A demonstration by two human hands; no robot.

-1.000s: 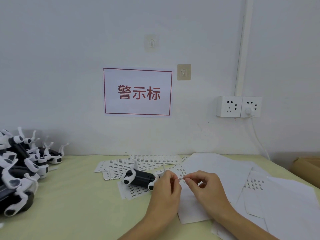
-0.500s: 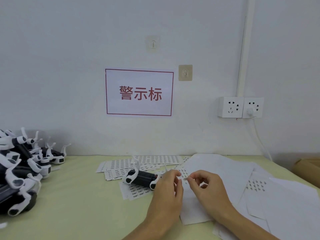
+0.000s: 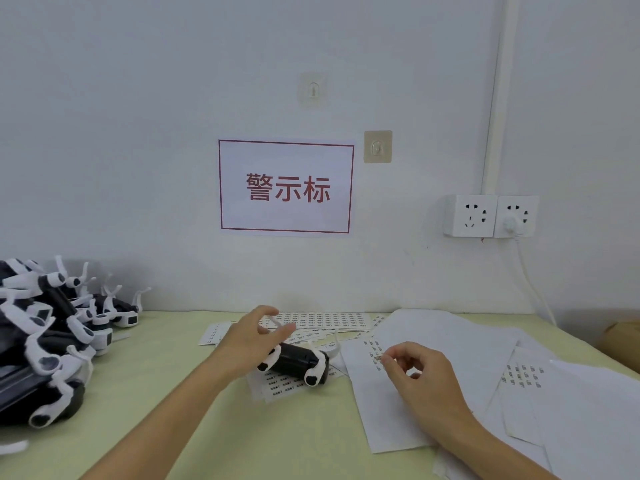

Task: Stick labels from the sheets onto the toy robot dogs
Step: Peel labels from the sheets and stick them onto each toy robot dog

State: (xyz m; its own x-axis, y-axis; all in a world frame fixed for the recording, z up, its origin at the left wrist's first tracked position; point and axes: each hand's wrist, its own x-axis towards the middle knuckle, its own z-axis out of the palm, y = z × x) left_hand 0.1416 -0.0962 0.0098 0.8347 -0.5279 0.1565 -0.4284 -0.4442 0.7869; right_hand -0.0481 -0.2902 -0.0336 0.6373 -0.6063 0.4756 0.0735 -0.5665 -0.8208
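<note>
Both grips differ. From the head view, the left hand (image 3: 249,336) hovers with its fingers spread and relaxed above the toy robot dog (image 3: 294,363), holding nothing I can make out; motion blur softens the fingertips. The right hand (image 3: 415,372) has thumb and forefinger pinched together at a small label (image 3: 378,358) on the near label sheet (image 3: 388,403), the other fingers curled.

That dog lies on its side on the desk (image 3: 173,393), a glossy black rounded body with smooth white plastic legs ending in dark pads, resting on a printed sheet. A pile of dogs (image 3: 45,344), the same black and white plastic, crowds the desk's left edge. Flat white paper sheets overlap across the right half, running past the desk's right edge; more printed sheets (image 3: 322,320) lie against the wall. Bare pale green matte surface stays open between the pile and the single dog.

A second ago both hands met over the sheet beside the dog, pinching a label between them. Now the left hand has lifted and swung left over the dog, and the right has dropped back onto the sheet.
</note>
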